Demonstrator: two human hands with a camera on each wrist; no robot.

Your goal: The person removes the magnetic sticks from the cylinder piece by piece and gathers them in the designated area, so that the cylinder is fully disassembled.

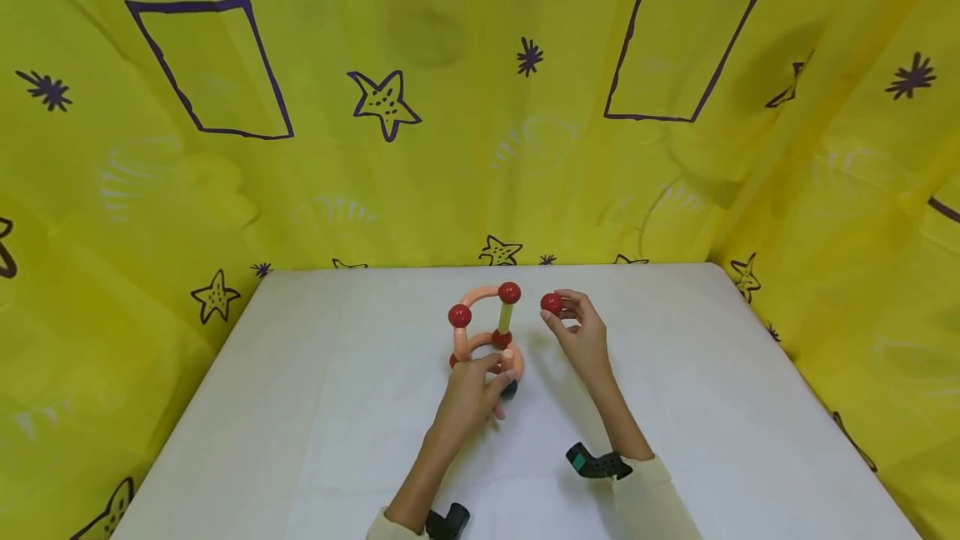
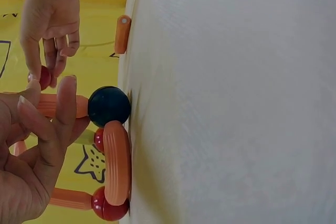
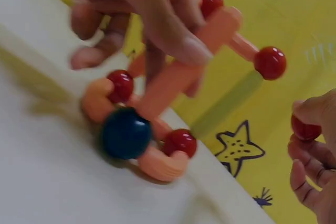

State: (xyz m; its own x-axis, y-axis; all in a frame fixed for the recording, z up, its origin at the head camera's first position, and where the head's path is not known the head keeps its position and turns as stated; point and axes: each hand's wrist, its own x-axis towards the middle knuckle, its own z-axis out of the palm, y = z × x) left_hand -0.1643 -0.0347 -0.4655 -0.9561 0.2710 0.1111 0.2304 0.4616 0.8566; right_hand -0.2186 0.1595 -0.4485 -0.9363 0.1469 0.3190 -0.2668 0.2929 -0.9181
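Observation:
My left hand (image 1: pixel 467 397) pinches an upright orange rod (image 3: pixel 181 80) between thumb and fingers. The rod's lower end meets a dark blue ball (image 2: pixel 109 107) close to the tabletop. This ball is part of a standing frame of curved orange rods (image 2: pixel 116 162), several red balls (image 1: pixel 460 316) and one yellow-green rod (image 1: pixel 506 318). To the right of the frame, my right hand (image 1: pixel 587 344) holds a loose red ball (image 1: pixel 551 303) between thumb and fingertips, raised and apart from the frame. The left fingers hide part of the frame's base in the head view.
A white-covered table (image 1: pixel 337 423) lies beneath both hands. Yellow cloth (image 1: pixel 465 173) with drawn stars and frames hangs behind it and at both sides. One separate orange rod (image 2: pixel 123 35) with a metal spot at its end shows in the left wrist view.

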